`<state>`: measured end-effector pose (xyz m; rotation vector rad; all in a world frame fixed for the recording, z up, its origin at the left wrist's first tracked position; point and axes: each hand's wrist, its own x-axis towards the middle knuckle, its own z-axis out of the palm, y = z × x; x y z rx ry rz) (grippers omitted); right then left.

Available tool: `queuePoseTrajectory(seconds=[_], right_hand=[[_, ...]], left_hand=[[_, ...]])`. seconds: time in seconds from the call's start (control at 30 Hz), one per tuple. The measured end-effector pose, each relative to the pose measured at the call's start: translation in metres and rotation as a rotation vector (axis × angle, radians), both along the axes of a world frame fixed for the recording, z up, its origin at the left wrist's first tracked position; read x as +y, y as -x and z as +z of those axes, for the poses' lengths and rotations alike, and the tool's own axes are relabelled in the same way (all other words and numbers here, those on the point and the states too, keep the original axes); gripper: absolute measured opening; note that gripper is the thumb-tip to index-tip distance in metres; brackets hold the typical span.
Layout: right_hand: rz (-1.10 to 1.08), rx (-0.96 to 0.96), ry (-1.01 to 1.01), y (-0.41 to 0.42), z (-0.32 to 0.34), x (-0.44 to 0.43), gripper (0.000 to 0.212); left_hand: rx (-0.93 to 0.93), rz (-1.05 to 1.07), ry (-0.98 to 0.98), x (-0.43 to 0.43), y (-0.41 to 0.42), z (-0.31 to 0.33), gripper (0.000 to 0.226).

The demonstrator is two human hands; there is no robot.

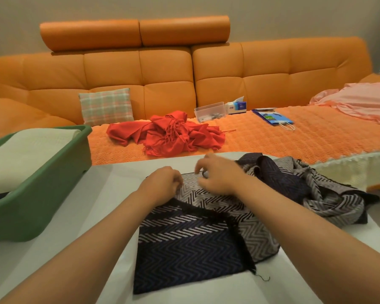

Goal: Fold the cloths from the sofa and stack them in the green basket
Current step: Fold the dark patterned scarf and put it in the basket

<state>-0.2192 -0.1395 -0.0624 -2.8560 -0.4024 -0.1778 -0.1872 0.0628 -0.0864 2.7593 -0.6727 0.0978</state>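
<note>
On the white worktop (110, 205), my left grip (162, 183) pinches the far fold edge of the navy-and-grey zigzag woven scarf (191, 249). My right grip (217, 175) curls beside it, and I cannot tell whether it holds. Mid-fold, I judge: the folded panel runs away from me and the loose length trails right, needing to be drawn over squarely. The green plastic basket (53, 194) sits left.

Both forearms are stretched forward, converging. The patterned cloth (191, 244) is pinched at its far edge by the curled left hand (162, 185) and right hand (215, 176).
</note>
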Motion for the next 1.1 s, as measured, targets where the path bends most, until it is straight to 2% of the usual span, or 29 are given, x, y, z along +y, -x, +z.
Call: queuePoseTrajectory(seconds=[0.07,0.13,0.17,0.3,0.37,0.43,0.53,0.6,0.63,0.7,0.77,0.83,0.9,0.97,1.1], right_hand=[[0.137,0.091,0.053,0.012,-0.005,0.027,0.044],[0.172,0.132,0.185,0.02,-0.013,0.042,0.056],[0.157,0.137,0.214,0.02,-0.015,0.045,0.054],[0.033,0.013,0.224,0.011,-0.016,0.043,0.018],[-0.094,-0.007,0.144,0.007,-0.02,0.036,0.012],[-0.241,-0.017,0.052,0.004,-0.02,0.026,0.01],[-0.398,-0.017,0.031,0.001,-0.016,0.008,0.011],[-0.47,-0.002,-0.023,-0.001,-0.015,0.002,0.021],[-0.46,0.0,-0.073,-0.002,-0.014,0.003,0.029],[-0.288,-0.063,-0.134,-0.004,-0.016,0.006,0.046],[-0.014,-0.16,-0.008,-0.005,-0.02,0.009,0.054],[0.141,-0.12,0.196,-0.007,-0.025,0.011,0.055],[0.123,0.029,0.314,-0.011,-0.033,0.007,0.054],[0.033,0.146,0.328,-0.013,-0.038,0.002,0.054],[-0.047,0.053,0.498,-0.01,-0.04,0.006,0.055]], left_hand=[[-0.031,0.06,0.085,0.004,0.006,-0.001,0.021],[-0.045,0.105,0.159,0.01,0.016,-0.005,0.024],[-0.048,0.117,0.196,0.014,0.021,-0.007,0.027],[-0.04,0.135,0.256,0.026,0.031,-0.02,0.032],[-0.033,0.11,0.246,0.029,0.032,-0.025,0.03],[-0.037,0.071,0.149,0.029,0.03,-0.029,0.025],[-0.029,0.009,-0.17,0.022,0.026,-0.025,0.044],[-0.03,-0.006,-0.29,0.013,0.021,-0.019,0.05],[-0.027,-0.009,-0.314,0.008,0.018,-0.018,0.052],[0.038,0.005,-0.313,0.0,0.013,-0.019,0.057],[0.143,0.025,-0.283,-0.004,0.01,-0.024,0.061],[0.173,0.024,-0.242,-0.004,0.008,-0.03,0.062],[0.126,0.029,-0.161,0.002,0.009,-0.035,0.058],[0.032,0.065,-0.085,0.01,0.012,-0.034,0.054],[-0.113,0.149,-0.097,0.028,0.023,-0.032,0.045]])
